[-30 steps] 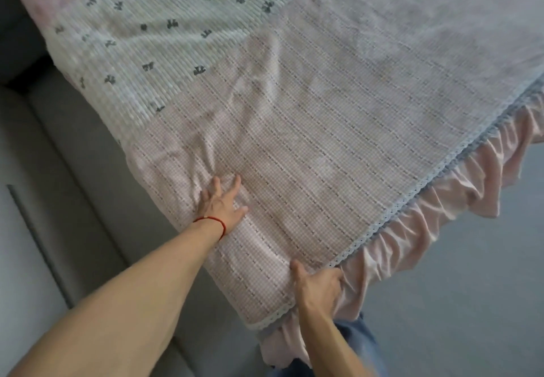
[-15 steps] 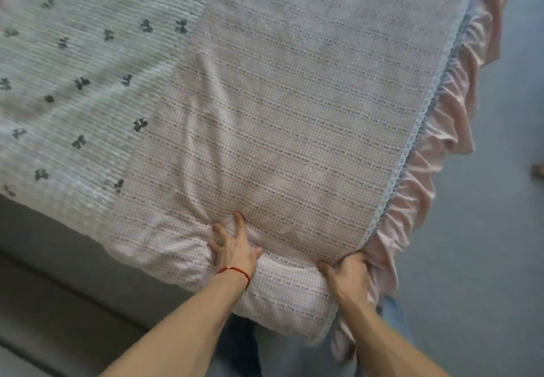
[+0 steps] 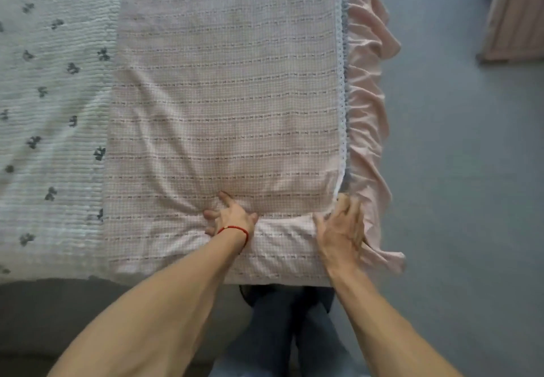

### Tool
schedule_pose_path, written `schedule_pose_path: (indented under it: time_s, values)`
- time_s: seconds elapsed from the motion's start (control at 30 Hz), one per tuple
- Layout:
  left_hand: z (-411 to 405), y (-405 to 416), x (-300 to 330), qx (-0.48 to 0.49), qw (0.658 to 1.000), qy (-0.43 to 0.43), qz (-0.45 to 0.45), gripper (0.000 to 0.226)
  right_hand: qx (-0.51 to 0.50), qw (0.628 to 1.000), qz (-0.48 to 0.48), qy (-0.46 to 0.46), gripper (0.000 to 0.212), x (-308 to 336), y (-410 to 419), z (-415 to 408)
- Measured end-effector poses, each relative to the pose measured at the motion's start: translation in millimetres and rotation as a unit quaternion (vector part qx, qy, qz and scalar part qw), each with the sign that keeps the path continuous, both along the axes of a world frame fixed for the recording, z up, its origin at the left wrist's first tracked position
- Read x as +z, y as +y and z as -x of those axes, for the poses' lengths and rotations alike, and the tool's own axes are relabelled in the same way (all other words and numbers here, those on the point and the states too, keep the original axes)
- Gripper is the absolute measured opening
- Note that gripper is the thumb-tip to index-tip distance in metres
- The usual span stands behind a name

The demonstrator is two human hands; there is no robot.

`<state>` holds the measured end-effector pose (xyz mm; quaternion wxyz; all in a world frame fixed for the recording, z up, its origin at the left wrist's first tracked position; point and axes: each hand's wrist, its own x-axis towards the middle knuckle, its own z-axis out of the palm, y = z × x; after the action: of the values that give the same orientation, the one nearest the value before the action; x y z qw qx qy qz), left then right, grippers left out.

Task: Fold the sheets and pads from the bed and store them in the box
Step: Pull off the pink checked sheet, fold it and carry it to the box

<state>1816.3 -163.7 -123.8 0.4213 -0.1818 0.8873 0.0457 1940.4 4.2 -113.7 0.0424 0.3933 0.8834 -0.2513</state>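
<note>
Both hands work the near corner of the pink checked sheet (image 3: 223,88) on the bed.

The sheet lies flat ahead of the hands, its near edge hanging over the bed's end just behind them, its lace-trimmed side edge running away from the right hand (image 3: 341,229). The left hand (image 3: 231,219), a red cord at its wrist, presses into the sheet with fingers spread and bent, bunching cloth; whether it pinches any cannot be told. The right hand lies at the corner with fingers mostly straight against the fabric, fingertips hidden in the fold. Outside the right hand a pink ruffled skirt (image 3: 366,111) drops to open grey floor (image 3: 459,200). Left of the left hand spreads a white ribbed pad (image 3: 56,111) with dark bows, cut off by the frame. No box is seen.
</note>
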Motion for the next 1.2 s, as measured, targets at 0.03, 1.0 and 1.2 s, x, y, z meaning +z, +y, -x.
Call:
schedule_pose_path:
  time_s: [0.03,1.0,1.2]
  values:
    - [0.0,-3.0,-0.2,-0.008,1.000,0.001,0.000,0.108,0.031,0.998,-0.061,0.011,0.040,4.1,-18.8,-14.1]
    - [-11.2,-173.8,60.2,-0.108,0.947,0.209,-0.220,0.054,-0.201,0.907,0.360,0.088,0.021,21.7,-28.7,-98.2]
    - [-7.9,-294.0,41.5,-0.042,0.965,0.228,-0.122,0.079,-0.172,0.960,0.222,0.027,0.042,36.9,-48.5,-113.8]
